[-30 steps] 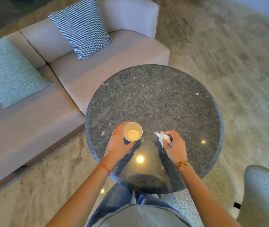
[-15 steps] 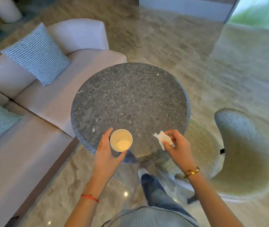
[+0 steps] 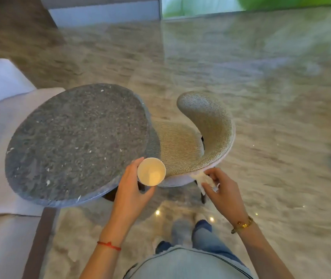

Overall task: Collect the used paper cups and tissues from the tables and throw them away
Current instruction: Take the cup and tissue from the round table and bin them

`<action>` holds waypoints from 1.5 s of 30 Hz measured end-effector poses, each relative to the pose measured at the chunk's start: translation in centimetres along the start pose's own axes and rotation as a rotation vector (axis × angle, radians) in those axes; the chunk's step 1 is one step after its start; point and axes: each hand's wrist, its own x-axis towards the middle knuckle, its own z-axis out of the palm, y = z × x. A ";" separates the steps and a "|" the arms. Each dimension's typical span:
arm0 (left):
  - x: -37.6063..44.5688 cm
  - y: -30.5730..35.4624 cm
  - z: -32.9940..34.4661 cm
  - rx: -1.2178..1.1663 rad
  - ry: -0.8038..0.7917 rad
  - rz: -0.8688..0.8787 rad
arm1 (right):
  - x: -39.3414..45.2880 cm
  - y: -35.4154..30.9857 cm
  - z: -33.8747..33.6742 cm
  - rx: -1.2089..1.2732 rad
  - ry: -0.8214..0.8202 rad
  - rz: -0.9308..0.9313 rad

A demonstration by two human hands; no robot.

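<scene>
Left hand is gripping the paper cup upright, mouth up, clear of the round stone table just to its left. Right hand is pinching the crumpled tissue level with the cup, close enough to tuck inside; no bin is showing on the marble floor beyond the chair.

Round table and curved chair crowd close ahead; marble floor beyond lies open.
</scene>
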 end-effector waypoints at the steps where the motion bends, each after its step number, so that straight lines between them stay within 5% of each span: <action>1: 0.4 1.2 1.4 0.003 -0.036 0.035 | -0.7 1.0 -1.5 -0.004 0.039 0.019; 11: 3.8 17.8 21.8 -0.079 -0.316 0.351 | -6.1 14.4 -20.6 -0.062 0.355 0.278; 25: 6.7 36.3 47.9 -0.055 -0.636 0.517 | -9.6 30.1 -40.9 -0.087 0.641 0.575; 45: 22.8 65.1 87.0 -0.058 -0.846 0.872 | 6.4 54.3 -71.8 -0.093 0.920 0.777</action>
